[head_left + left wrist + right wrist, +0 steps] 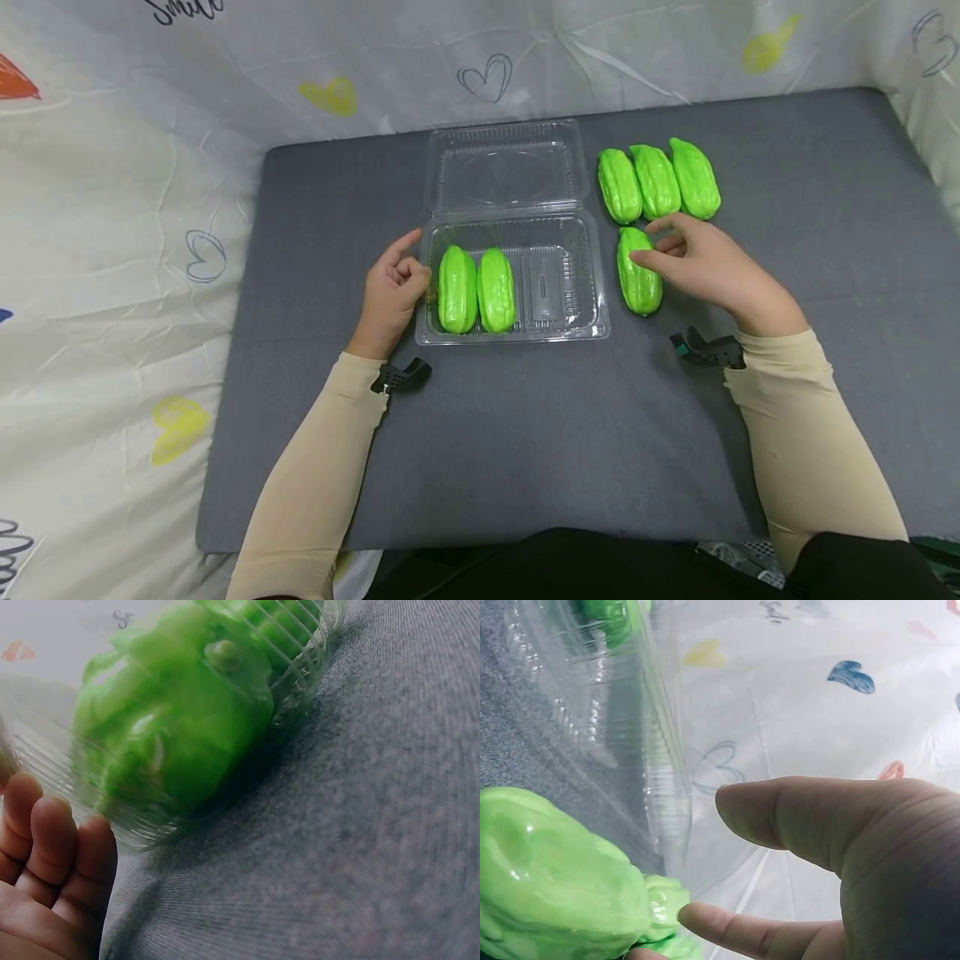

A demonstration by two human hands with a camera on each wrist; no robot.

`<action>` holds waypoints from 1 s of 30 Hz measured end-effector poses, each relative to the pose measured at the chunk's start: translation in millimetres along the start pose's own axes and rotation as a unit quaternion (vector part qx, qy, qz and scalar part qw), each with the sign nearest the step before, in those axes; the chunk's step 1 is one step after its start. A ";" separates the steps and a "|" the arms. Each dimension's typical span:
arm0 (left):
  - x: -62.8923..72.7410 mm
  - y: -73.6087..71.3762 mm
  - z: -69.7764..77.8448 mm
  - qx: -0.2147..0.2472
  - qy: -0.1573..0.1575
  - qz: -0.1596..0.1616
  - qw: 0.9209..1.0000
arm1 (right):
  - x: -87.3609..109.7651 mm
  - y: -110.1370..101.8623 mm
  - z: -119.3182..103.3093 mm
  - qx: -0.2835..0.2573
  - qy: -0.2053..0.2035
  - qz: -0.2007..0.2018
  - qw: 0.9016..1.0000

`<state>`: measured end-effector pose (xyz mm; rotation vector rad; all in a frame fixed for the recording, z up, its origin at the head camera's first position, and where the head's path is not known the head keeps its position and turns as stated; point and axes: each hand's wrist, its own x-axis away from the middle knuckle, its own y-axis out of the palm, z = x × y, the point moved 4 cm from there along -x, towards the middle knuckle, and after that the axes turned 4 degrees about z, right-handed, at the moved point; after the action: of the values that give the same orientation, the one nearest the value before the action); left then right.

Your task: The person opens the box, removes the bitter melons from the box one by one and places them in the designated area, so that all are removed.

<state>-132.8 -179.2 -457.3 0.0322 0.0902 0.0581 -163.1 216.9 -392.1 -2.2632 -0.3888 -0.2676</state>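
An open clear plastic clamshell box lies on the table. Two glossy green ribbed, pepper-like vegetables lie side by side in its left half. My left hand holds the box by its left rim, thumb at the edge and fingertips against the side wall in the left wrist view. To the right of the box lies a single green vegetable. My right hand hovers over it with thumb and fingers spread apart. In the right wrist view, a fingertip appears close to the green vegetable's narrow end.
Three more green vegetables lie in a row behind the single one. The box's lid is folded back toward the far edge. Grey cloth covers the table, and a white sheet with drawn hearts hangs behind and at the left.
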 end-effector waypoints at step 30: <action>0.4 -0.4 0.8 -0.014 0.002 -0.002 1.000 | 9.7 1.3 -42.7 -0.017 -0.029 0.023 0.999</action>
<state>-132.3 -179.6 -456.6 0.0039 0.0929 0.0547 -156.5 185.8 -362.1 -2.3145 -0.3650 -0.1881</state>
